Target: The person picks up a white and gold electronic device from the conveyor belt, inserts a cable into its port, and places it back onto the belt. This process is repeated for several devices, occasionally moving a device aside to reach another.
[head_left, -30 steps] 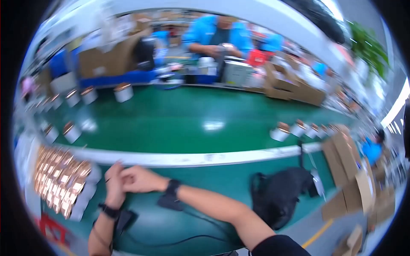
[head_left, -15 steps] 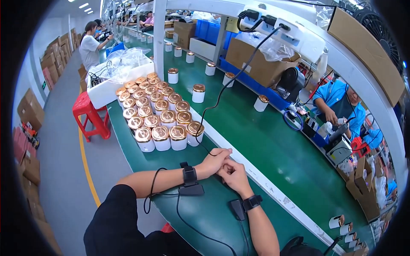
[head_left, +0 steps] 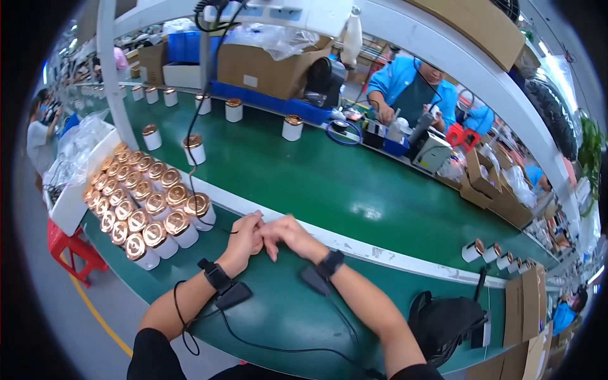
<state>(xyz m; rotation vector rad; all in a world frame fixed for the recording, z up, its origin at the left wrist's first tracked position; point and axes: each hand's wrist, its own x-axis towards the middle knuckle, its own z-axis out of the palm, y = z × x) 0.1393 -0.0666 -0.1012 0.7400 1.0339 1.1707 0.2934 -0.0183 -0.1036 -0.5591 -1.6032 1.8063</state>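
While the left hand and right hand are touching over the table, copper-lidded jars are standing at its left end.
With both overlapping, I cannot tell whether either grip is clenching.

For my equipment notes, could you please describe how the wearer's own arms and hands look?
The left hand and right hand are ungloved, forearms bare below short black sleeves. Each arm wears a black wrist strap with a small black rectangular box and thin black cable.
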